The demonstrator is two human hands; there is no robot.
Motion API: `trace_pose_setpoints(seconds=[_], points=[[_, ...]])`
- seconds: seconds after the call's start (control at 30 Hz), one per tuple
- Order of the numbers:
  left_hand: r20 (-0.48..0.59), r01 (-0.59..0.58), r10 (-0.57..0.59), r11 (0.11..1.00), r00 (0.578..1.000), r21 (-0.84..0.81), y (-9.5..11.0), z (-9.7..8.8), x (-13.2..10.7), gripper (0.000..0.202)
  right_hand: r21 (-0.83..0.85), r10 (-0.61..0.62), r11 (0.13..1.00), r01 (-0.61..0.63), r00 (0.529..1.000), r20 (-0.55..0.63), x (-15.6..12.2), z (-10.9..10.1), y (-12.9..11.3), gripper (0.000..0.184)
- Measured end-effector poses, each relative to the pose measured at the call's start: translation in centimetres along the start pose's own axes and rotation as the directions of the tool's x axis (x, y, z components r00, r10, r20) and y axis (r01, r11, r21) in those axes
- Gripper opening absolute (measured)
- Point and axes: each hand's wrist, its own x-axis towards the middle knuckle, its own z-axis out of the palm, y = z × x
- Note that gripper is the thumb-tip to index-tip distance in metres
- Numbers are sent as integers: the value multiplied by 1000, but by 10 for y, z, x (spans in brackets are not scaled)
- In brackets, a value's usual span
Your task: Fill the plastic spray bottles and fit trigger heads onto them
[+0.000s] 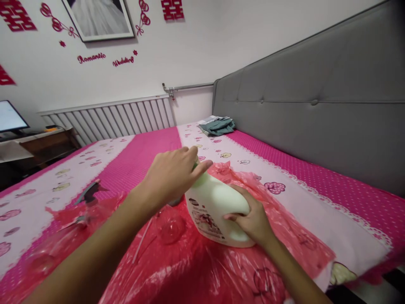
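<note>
A white plastic bottle [211, 207] with a printed label stands tilted on a red plastic sheet [196, 266] spread over the bed. My left hand [172, 173] is closed over the bottle's green cap at the top. My right hand [249, 219] grips the bottle's body from the right side, fingers wrapped on it. A clear round plastic piece [171, 226] and a thin white tube [142, 245] lie on the sheet just left of the bottle.
A grey-green spray trigger head [88, 192] lies on the pink bedcover [142, 147] at left. Folded green clothes [218, 125] sit at the far end by the grey headboard [316, 105]. A radiator [110, 120] and a desk with a monitor [11, 116] stand beyond the bed.
</note>
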Motion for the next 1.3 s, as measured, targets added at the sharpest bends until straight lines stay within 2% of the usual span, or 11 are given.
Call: trace_pose_setpoints(seconds=[0.1, 0.17, 0.3, 0.47, 0.53, 0.6, 0.73, 0.93, 1.07, 1.17, 1.3], points=[[113, -182, 250, 889, 962, -420, -19, -4, -6, 41, 57, 6, 998, -7, 1000, 11, 3, -3, 4, 74], [117, -205, 308, 828, 944, -522, -30, -5, -9, 34, 75, 6, 997, -7, 1000, 10, 5, -4, 6, 76], [23, -184, 207, 910, 978, -371, -32, 0, -9, 32, 73, 7, 997, -8, 1000, 16, 6, -4, 9, 76], [-170, 34, -36, 999, 985, -15, -6, 13, -3, 47, 76, 17, 997, -22, 998, 60, 3, -4, 6, 80], [-166, 92, -93, 996, 982, -15, 1, 18, -1, 52, 70, 26, 997, -30, 998, 56, 2, -5, 7, 82], [-156, 25, -49, 988, 987, -149, 2, 20, 0, 50, 59, 32, 998, -34, 999, 33, 2, -6, 9, 84], [-34, -120, 128, 760, 991, -638, -12, 20, -2, 42, 54, 28, 998, -29, 999, 19, 1, -9, 14, 85], [-3, -116, 331, 320, 944, -940, -41, 22, -10, 35, 98, 21, 995, -27, 998, 67, -3, -10, 13, 87], [39, -49, 235, 358, 971, -932, -45, 23, -12, 39, 79, 21, 997, -27, 997, 75, -1, -10, 12, 83], [-38, -65, 72, 409, 997, -910, -40, 26, -10, 41, 75, 31, 996, -38, 996, 89, 0, -8, 13, 82], [-146, -64, -114, 534, 983, -843, -26, 34, -8, 41, 66, 36, 997, -42, 995, 95, 0, -7, 12, 82]])
